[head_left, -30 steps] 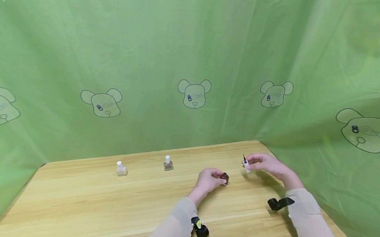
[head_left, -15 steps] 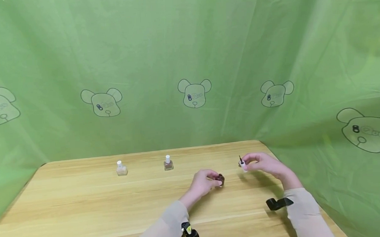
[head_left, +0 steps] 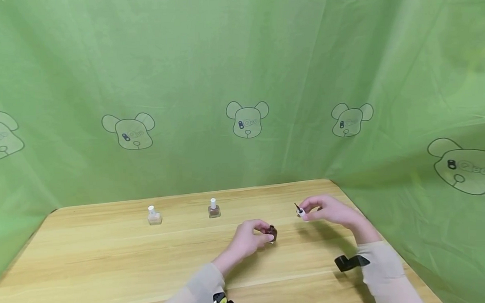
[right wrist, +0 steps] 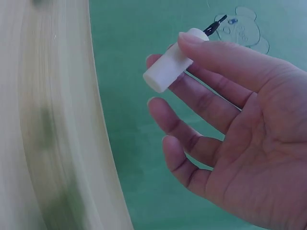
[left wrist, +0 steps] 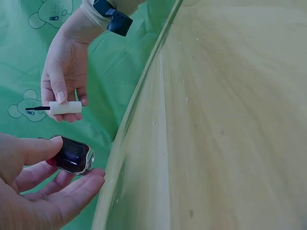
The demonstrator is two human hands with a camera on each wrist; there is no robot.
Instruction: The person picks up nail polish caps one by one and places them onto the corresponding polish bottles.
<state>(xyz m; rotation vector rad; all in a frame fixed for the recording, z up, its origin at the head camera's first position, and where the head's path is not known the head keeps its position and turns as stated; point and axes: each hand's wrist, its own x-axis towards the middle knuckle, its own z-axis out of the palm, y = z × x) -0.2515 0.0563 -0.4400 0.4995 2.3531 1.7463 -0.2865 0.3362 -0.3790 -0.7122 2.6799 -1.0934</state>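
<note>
Between thumb and fingers my left hand (head_left: 245,239) pinches a small dark red nail polish bottle (head_left: 272,234), its neck uncapped. Seen from the left wrist, the bottle (left wrist: 73,155) is glossy and nearly black. To the right, my right hand (head_left: 326,209) pinches a white nail polish cap (head_left: 301,212) with its black brush pointing up and to the left. In the right wrist view the cap (right wrist: 168,67) sits between thumb and fingertips, while the other fingers curl loosely. Cap and bottle are apart, both held above the table.
Two capped nail polish bottles stand towards the back of the wooden table (head_left: 110,267): a pale one (head_left: 154,217) at left and a greyish-brown one (head_left: 214,209) near the middle. A green curtain (head_left: 184,82) with bear-head prints hangs behind and along the sides.
Both hands have moved left, the left one with the dark bottle and the right one with the cap. The brush now tilts further left. The two standing bottles have stayed put.
</note>
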